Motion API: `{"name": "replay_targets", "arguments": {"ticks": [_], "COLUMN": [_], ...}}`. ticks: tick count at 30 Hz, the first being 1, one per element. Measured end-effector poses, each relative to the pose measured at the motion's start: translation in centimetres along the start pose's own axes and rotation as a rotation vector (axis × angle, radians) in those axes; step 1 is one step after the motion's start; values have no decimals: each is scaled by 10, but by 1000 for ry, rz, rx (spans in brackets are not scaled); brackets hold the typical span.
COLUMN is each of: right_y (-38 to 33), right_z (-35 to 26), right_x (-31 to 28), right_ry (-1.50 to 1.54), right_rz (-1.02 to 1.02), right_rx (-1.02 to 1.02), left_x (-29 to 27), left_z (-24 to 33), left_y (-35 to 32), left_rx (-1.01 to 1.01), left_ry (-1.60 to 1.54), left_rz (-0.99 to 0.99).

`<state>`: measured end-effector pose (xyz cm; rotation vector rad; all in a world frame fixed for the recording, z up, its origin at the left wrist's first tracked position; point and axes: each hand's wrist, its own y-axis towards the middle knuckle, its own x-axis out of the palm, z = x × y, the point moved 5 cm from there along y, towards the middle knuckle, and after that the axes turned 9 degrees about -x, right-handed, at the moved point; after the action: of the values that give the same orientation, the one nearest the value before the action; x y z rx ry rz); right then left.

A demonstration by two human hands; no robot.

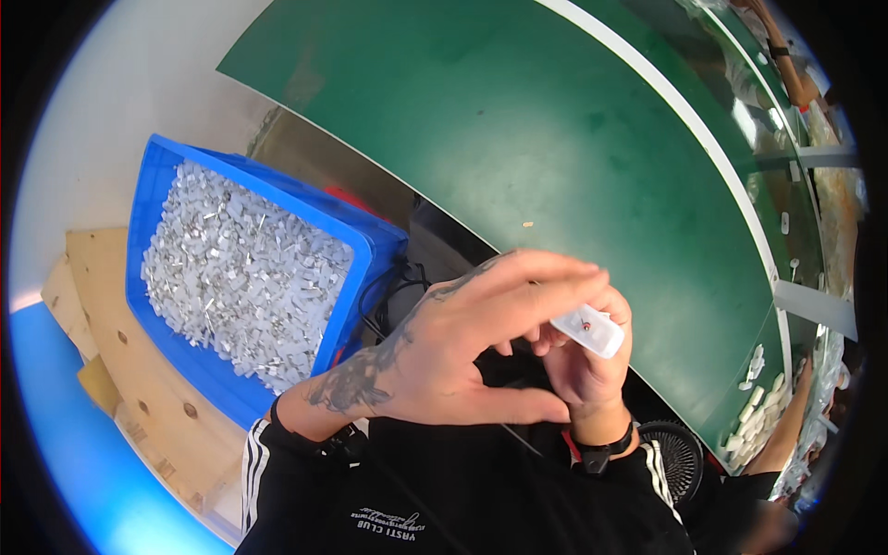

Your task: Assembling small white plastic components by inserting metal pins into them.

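My left hand (453, 342) reaches across in front of my body, its fingers stretched out and the thumb well apart from them. Its fingertips lie over the fingers of my right hand (601, 375), and nothing shows in its wide gap. A small white oblong plastic casing (601, 337) is held in my right hand, with its hollow side showing. Inside the casing is a tiny reddish and dark detail, too small to name. My left hand hides part of the right fingers and the casing's near end.
To the left stands a blue bin (361, 268) full of small pale plastic and metal pieces, beside a wooden board (120, 333). A green table (555, 139) spreads ahead; white parts (763, 416) lie at its right. Another person's arm (786, 425) and a black round grille (673, 455) are nearby.
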<state>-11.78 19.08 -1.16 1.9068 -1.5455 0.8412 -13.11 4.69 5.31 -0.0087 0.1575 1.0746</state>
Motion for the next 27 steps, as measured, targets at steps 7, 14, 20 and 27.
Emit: {"name": "replay_targets", "arguments": {"ticks": [7,14,20,27], "right_y": [-2,-3,-2,-17], "right_z": [3,-7,-21,-5], "right_x": [-3,-7,-2,-13], "right_ry": [42,-82,-600,-125], "right_rz": [-133,-125,-288,-86], "right_rx": [60,-122,-332,-157], "left_x": [0,-1,1,9], "left_z": [11,10,15,18], "left_y": [3,-3,-4,0], "left_rx": [110,58,103,90], "left_ry": [108,201,349,256], "left_rz": [206,257,259,245]}}
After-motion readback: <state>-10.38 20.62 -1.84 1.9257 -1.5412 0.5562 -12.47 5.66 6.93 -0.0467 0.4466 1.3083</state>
